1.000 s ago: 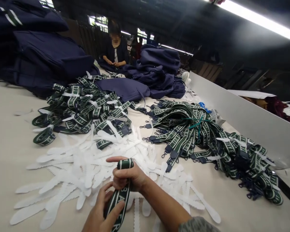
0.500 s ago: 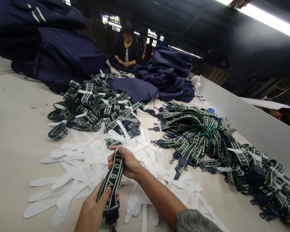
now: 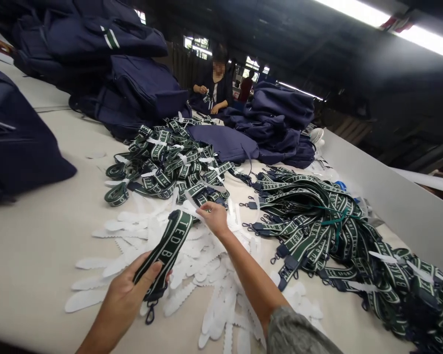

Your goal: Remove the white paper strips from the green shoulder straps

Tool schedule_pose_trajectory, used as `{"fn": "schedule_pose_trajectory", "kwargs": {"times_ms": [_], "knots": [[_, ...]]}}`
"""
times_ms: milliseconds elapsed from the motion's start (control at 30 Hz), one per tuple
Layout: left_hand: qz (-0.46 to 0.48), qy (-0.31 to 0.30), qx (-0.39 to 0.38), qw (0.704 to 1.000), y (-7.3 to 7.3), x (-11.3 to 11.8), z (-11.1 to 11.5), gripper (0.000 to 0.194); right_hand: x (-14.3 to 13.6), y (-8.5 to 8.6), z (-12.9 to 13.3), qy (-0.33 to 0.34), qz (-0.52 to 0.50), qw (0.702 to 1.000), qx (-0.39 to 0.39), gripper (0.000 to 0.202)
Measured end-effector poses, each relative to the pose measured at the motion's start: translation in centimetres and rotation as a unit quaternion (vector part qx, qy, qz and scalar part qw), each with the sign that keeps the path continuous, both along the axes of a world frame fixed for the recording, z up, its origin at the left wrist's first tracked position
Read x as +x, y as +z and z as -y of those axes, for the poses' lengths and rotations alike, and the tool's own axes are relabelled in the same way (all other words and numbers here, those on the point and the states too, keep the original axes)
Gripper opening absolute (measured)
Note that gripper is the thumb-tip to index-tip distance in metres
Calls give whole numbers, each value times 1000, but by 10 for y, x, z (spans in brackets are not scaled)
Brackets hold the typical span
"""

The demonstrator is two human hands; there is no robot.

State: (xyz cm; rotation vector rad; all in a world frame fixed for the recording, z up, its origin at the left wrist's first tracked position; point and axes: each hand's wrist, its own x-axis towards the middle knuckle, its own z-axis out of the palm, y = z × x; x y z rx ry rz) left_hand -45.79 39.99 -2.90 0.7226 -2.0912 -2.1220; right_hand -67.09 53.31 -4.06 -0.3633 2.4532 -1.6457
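Note:
A folded green strap with white lettering (image 3: pixel 173 236) is held in my left hand (image 3: pixel 127 290), its dark metal clip hanging at the lower end. Just right of the strap's upper end, my right hand (image 3: pixel 214 219) pinches a white serrated strip (image 3: pixel 191 200) between thumb and fingers. Under both hands spreads a loose heap of similar white strips (image 3: pixel 206 265). Beyond them lies a pile of rolled green straps (image 3: pixel 162 157), several with white strips around them.
Long green straps tied with teal cord (image 3: pixel 306 201) lie at right, above more rolled straps (image 3: pixel 395 275). Navy bags (image 3: pixel 140 93) are stacked at back left; another bag (image 3: pixel 18 142) sits at the left edge. A person (image 3: pixel 216 88) works across the table, by a grey partition (image 3: pixel 384 187).
My right hand has let go of the strap and moved up and right, now with a white strip. My left hand still holds the strap. The view has turned left, showing another navy bag.

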Motion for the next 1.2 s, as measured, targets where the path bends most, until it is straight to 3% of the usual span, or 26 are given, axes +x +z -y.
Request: {"fn": "schedule_pose_trajectory", "kwargs": {"times_ms": [133,200,300,367,500,567,667,733,833,900,1033,1200], "knots": [[-24,-44,-31,998,8,-6,-5,62,55,15,-4,128,65,984,-106,37],[-30,-37,-31,998,13,-7,-10,65,79,20,-8,176,124,956,-199,42],[-18,20,-21,999,18,-3,-17,82,101,25,-16,214,207,901,-316,39],[-13,31,1,999,19,2,-20,88,109,25,-21,221,223,888,-337,36],[-38,-16,59,997,20,13,-24,72,116,24,-30,260,257,864,-345,32],[-43,-6,82,996,20,16,-24,70,118,22,-34,282,285,854,-333,34],[-67,32,75,994,18,19,-24,69,119,21,-37,240,296,864,-329,48],[-78,75,3,994,17,20,-23,63,120,21,-37,189,288,875,-340,53],[-76,121,-109,984,22,23,-26,59,125,21,-36,154,274,890,-332,29],[-87,131,-119,980,26,24,-31,59,131,22,-34,137,280,898,-311,17],[-128,116,-120,978,28,25,-45,49,147,30,-30,135,251,890,-355,23],[-188,140,-292,927,15,20,-62,28,159,39,-18,130,192,892,-388,34]]}}
